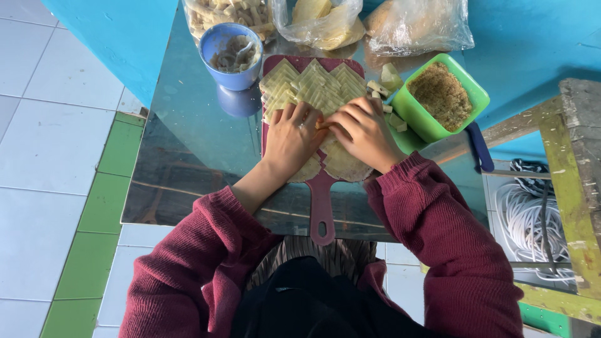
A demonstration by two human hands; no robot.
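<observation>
A maroon cutting board (pixel 322 206) with a handle lies on a shiny metal tabletop (pixel 194 150). Several pale yellow square wrappers (pixel 313 84) overlap in rows across its far half. My left hand (pixel 291 139) and my right hand (pixel 361 133) rest together over the board's middle, fingers curled on a wrapper (pixel 341 164) with a small orange-brown piece (pixel 321 125) pinched between them. Both arms wear dark red knitted sleeves.
A blue bowl (pixel 231 56) of pale filling with a spoon stands at the far left. A green tub (pixel 441 97) of brown crumbs sits at the right, small pale chunks (pixel 387 81) beside it. Clear plastic bags (pixel 375 25) lie at the back. A weathered wooden frame (pixel 573 175) and coiled white cord (pixel 532 225) are at the right.
</observation>
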